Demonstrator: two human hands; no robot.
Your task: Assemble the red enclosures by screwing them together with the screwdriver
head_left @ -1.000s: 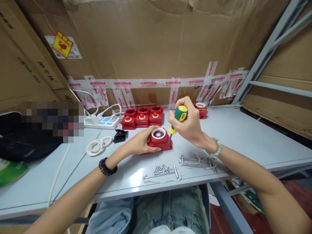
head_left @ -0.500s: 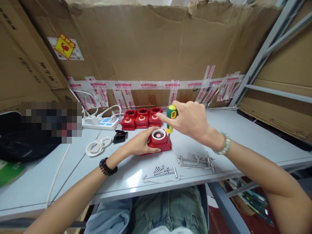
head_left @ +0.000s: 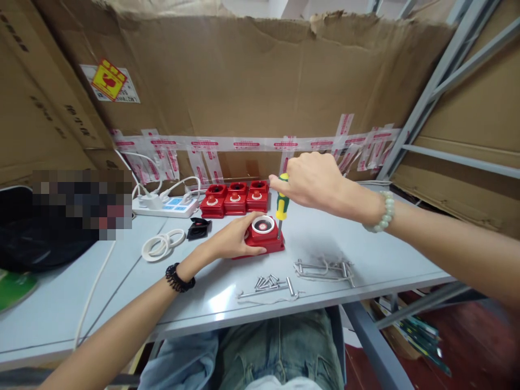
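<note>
A red device (head_left: 272, 242) with a white ring (head_left: 263, 224) round its black centre lies on the table. My left hand (head_left: 233, 238) is wrapped round its left side and covers part of it. Closed round the handle of a green and yellow screwdriver (head_left: 282, 203), my right hand (head_left: 312, 181) is above the device's right end. The screwdriver stands nearly upright, its tip at the device's right corner. Small screws (head_left: 266, 282) and a metal rod (head_left: 262, 292) lie in front of the device, with more metal rods (head_left: 325, 268) to their right.
Three red devices (head_left: 235, 199) stand in a row at the back. Left of them is a power strip (head_left: 166, 206) with plugs and white cables. White rings (head_left: 162, 245) and a black item (head_left: 199, 228) lie to the left. Large cardboard (head_left: 260, 81) stands behind the table.
My right hand has turned about the screwdriver's handle, with its wrist and forearm raised and shifted right. The screwdriver's tip stays at the same corner. My left hand keeps its hold.
</note>
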